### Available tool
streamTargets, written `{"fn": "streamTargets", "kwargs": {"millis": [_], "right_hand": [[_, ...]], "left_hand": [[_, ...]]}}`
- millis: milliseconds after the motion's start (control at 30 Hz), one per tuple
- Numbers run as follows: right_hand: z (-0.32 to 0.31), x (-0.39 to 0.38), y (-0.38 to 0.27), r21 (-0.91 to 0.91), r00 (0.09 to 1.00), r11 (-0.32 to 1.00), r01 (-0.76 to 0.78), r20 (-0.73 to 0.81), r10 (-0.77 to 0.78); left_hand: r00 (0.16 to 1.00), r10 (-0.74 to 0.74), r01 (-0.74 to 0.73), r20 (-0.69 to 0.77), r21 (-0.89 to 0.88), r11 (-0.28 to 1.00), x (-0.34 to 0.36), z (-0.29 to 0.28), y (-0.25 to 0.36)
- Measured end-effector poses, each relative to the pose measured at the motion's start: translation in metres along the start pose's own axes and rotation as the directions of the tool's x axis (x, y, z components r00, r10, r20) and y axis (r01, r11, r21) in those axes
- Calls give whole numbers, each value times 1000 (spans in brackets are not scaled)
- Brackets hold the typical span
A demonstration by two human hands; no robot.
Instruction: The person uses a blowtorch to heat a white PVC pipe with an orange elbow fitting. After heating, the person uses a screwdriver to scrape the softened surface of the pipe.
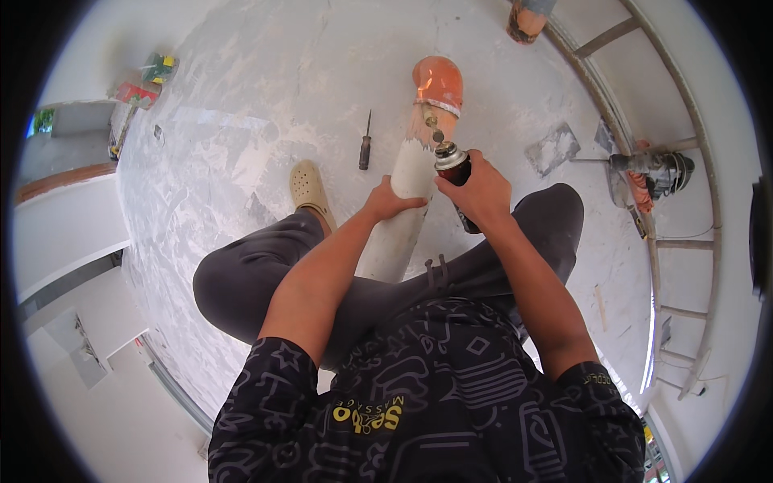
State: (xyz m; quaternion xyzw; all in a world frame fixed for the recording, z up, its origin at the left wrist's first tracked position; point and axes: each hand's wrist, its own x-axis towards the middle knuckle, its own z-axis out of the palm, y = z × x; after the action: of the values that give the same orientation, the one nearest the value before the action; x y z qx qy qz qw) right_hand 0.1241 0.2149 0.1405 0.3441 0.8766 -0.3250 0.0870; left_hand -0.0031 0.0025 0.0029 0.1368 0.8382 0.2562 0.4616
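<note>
**White pipe (398,229) gripped, gas torch (456,171) at its far end**

The pale, smeared floor (250,88) spreads out under everything, with a ladder (684,244) standing to the right. The white pipe lies lengthwise between the seated person's bent legs, pointing away. The left hand (390,200) is closed around its middle, thumb over the top; its other fingers are mostly hidden. Past a jagged white edge comes a bare orange stretch, then a rounded orange fitting (439,80) at the pipe's tip. The right hand (487,189) is wrapped around the torch's can, and the nozzle (433,122) sits over that orange stretch; I cannot tell whether it touches. Near the pipe, on its left, lies a screwdriver (365,153), in neither hand.

The step looks like heating the joint, though no flame shows. The next move probably calls for turning the pipe with the left hand while the torch warms the joint evenly.
</note>
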Motion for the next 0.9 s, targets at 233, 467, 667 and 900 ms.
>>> {"fn": "streamTargets", "kwargs": {"millis": [233,467,667,900], "right_hand": [[-8,-12,17,-11,998,998,-66,-8,66],[-2,-12,16,-3,999,999,-38,-21,38],[7,-12,3,14,999,1000,-11,42,10],[2,-18,10,11,999,1000,-28,28,28]], "left_hand": [[1000,12,-12,-26,10,1000,1,2,-3],[1000,-13,13,-6,14,1000,1,2,-2],[1000,-1,1,-21,-6,1000,0,3,-2],[1000,-2,1,-30,-6,1000,1,5,-4]]}}
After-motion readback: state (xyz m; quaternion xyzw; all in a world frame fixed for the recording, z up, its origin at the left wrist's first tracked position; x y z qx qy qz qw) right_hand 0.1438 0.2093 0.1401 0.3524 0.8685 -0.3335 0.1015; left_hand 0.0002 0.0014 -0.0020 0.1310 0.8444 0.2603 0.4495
